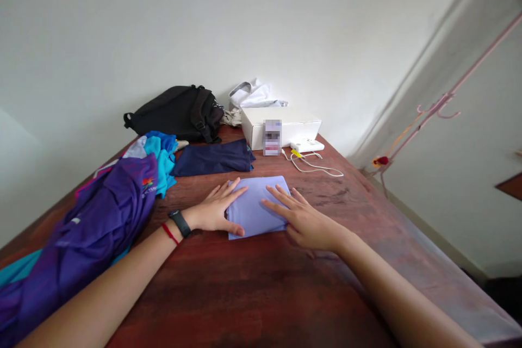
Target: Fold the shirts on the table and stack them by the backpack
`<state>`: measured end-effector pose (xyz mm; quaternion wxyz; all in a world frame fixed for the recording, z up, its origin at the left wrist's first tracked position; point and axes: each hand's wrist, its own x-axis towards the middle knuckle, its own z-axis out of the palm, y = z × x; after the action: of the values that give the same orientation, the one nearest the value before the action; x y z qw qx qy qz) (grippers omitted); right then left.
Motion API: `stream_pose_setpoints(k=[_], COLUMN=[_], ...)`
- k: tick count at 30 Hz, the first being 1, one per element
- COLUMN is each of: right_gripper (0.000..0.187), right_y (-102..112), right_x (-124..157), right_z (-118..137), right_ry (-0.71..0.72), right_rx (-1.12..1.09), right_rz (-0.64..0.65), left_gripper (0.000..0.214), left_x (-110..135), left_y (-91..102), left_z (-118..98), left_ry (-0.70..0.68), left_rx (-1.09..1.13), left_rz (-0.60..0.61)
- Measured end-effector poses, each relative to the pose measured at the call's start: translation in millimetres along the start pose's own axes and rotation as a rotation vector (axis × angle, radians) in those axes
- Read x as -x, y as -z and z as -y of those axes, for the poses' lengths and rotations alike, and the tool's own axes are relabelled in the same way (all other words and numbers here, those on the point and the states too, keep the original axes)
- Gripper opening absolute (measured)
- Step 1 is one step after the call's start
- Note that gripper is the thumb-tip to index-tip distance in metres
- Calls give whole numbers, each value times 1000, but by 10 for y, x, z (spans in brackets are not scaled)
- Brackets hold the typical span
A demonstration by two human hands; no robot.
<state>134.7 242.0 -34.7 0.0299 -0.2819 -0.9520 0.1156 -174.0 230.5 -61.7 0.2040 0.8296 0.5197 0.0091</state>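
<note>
The folded lilac cloth [256, 206] lies flat on the bench [253, 293], a little far of the middle, as a neat rectangle with square edges. Both hands rest on it. The left hand [214, 209] lies over its left edge, fingers spread and pointing toward the far right, thumb along the near-left corner. The right hand [304, 220] lies over its right side, fingers stretched out across the top. Each grip is wide open, palm down, and has hold of nothing; the hands only press on the fabric.

Judging by this, the step in hand is smoothing and flattening a finished fold. Any lift from here would call for fingers to slide under an edge with the layers kept together, as the fold looks loose and soft.

A black wristband [180, 223] and a red string [169, 232] sit on the left wrist. Just beyond the cloth, to the far left, lies a folded navy garment [212, 157], apart from it. A heap of purple and teal clothes [101, 217] covers the left side of the bench. At the far end, against the wall, are a black backpack [175, 111], a white bag [255, 95] and a white box [281, 125], with a white charger [308, 145] and its cable [314, 166] beside the box.
</note>
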Motion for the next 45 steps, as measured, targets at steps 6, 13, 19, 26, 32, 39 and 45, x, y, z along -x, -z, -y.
stream_pose_setpoints(k=[6, 13, 19, 26, 32, 39, 45], right_gripper=[90, 91, 99, 92, 87, 68, 61], right_y=[9, -131, -103, -87, -31, -103, -178], right_x=[-37, -85, 0, 52, 63, -76, -160], right_z=[165, 170, 123, 103, 64, -79, -185], right_ry=[-18, -84, -290, -391, -321, -277, -651], right_rx=[95, 184, 255, 242, 39, -455, -991], right_rz=[-28, -39, 81, 185, 164, -326, -532], left_gripper=[123, 119, 119, 122, 122, 121, 126], left_x=[-7, -22, -16, -2, -22, -39, -18], left_y=[-39, -88, -77, -62, -96, -118, -107], left_z=[32, 75, 69, 46, 82, 108, 80], left_ry=[-3, -22, -19, -21, -49, -59, -36], left_rx=[30, 58, 77, 66, 84, 120, 132], left_rz=[-30, -51, -47, -51, -84, -106, -87])
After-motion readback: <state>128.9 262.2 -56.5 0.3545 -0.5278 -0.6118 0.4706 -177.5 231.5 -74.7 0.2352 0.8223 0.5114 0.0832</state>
